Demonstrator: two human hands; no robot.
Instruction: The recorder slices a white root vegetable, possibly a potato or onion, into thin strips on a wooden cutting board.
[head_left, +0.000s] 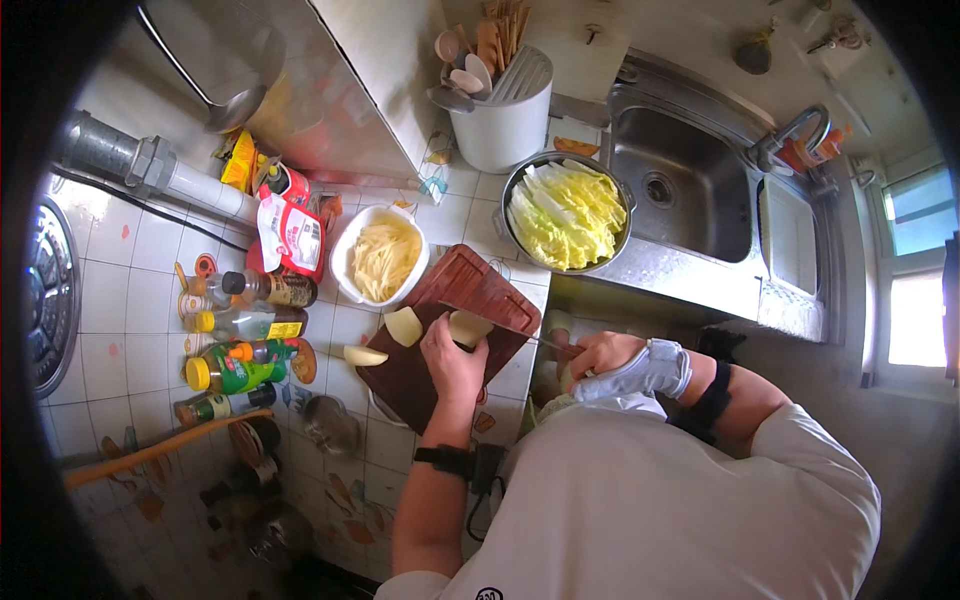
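On the dark red wooden cutting board (405, 382), my left hand (454, 356) presses a peeled, pale yellow piece, perhaps potato (470, 328). My right hand (606, 355), in a grey wrist wrap, grips the handle of a kitchen knife (510, 324); its blade lies over or against the far side of that piece. Two more pale pieces are to the left: a chunk (403, 327) on the board and a wedge (365, 355) at its left edge. A white bowl (339, 262) of pale cut strips (384, 259) stands beyond the board.
A metal pot (628, 232) of cabbage leaves stands beside the steel sink (682, 180). Behind it is a white utensil holder (499, 135). Sauce bottles (251, 322) line the tiled counter at left, near a red and white packet (292, 232). A glass jar (330, 424) sits nearer me.
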